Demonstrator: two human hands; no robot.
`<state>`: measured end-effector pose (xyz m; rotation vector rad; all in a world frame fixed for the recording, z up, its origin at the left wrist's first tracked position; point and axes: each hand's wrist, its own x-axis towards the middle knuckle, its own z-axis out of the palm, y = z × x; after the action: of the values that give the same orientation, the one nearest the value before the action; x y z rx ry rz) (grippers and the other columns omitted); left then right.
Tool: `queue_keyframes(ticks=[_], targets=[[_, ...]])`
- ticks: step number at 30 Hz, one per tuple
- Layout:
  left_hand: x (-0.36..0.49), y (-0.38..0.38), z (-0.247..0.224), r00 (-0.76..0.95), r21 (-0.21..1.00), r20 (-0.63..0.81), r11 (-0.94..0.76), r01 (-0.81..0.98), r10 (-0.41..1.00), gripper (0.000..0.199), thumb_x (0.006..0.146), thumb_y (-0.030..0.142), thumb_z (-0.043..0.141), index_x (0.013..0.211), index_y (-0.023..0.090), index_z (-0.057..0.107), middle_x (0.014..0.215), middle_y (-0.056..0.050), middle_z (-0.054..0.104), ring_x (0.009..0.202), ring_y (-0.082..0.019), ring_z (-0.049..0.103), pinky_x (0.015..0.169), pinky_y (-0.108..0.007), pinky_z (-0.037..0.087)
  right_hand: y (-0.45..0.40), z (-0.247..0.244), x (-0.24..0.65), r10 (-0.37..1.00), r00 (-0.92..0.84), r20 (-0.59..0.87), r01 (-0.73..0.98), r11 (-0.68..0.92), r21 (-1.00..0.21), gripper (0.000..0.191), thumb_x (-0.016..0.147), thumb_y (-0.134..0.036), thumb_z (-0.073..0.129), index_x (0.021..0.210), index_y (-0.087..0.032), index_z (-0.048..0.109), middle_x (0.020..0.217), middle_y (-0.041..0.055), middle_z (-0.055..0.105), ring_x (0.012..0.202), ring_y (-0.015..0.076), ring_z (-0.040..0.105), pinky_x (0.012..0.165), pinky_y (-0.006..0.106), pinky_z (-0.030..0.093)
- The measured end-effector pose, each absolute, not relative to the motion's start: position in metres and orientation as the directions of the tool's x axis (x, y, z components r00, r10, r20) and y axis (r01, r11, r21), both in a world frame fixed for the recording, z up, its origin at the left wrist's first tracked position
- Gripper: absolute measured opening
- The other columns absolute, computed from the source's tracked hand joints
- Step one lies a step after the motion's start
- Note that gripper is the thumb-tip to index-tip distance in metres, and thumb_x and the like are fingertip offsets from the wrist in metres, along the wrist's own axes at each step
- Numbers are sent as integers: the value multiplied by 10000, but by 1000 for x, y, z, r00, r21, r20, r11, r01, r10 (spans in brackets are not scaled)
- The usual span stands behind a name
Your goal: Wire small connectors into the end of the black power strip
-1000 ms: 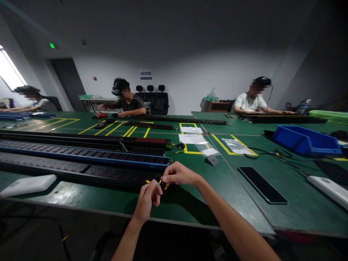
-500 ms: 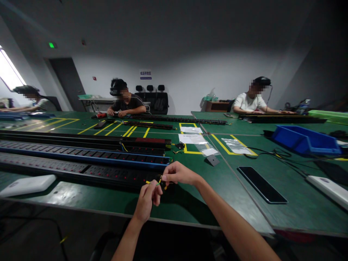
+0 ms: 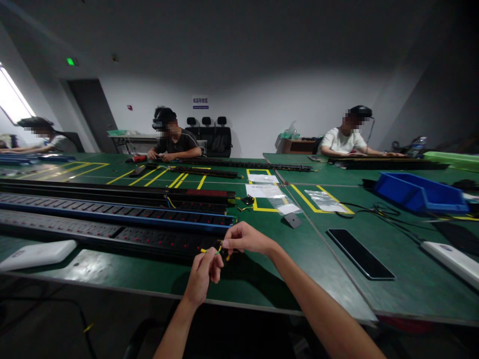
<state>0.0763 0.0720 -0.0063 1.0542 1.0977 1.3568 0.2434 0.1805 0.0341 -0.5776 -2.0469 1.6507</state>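
My left hand (image 3: 204, 274) pinches a yellow-green wire (image 3: 217, 252) at the near end of a long black socket strip (image 3: 149, 238). Close beside it, my right hand (image 3: 243, 238) is closed at the wire's other end, fingertips together. The two hands almost touch over the strip's right end. Behind this strip lies a blue-edged socket strip (image 3: 123, 212), with more dark strips beyond it. Small yellow ends stick out near my fingers; the exact contact at the right fingertips is too small to tell.
A grey plate (image 3: 292, 220), a phone (image 3: 360, 254), a blue bin (image 3: 421, 193), a white box (image 3: 454, 262) and black cables lie to the right. A white device (image 3: 39, 254) is at the left. Three people sit across the green table (image 3: 318, 279).
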Motion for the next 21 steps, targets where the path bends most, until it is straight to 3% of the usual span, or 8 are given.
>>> queue_keyframes(ticks=[21], targets=[[76, 74, -10, -102, 976, 21, -43, -214, 995, 506, 818, 610, 604, 638, 137, 584, 460, 17, 497, 400, -66, 417, 422, -197, 282, 180, 35, 243, 566, -820, 84, 30, 190, -981, 430, 770, -542, 753, 809, -115, 712, 662, 15, 673, 483, 60, 479, 451, 186, 354]])
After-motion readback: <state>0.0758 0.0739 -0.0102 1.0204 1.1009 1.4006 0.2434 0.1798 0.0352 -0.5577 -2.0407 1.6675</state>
